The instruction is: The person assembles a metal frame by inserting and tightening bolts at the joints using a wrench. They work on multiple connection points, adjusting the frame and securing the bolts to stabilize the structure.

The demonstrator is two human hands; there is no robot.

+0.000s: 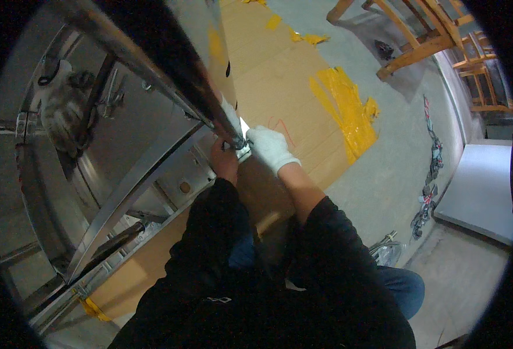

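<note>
Both of my hands meet at the lower end of a dark metal post [201, 104]. My right hand [268, 148], in a white knitted glove, is closed with its fingertips pinched at the post's end; what they grip is too small to make out. My bare left hand [225, 158] is on the other side of the post, its fingers bent and partly hidden behind the metal. Between the hands shows a small shiny metal piece [243, 153] at the post's foot. A curved metal bar [134, 192] runs from near my left hand toward the lower left.
On the metal panel at left lie a dirty work glove [64, 116] and some metal tools [114, 96]. Cardboard [291, 75] with yellow tape [349, 110] covers the floor. Wooden chairs [419, 43], a pale panel [477, 186] and coiled cable [389, 250] are to the right.
</note>
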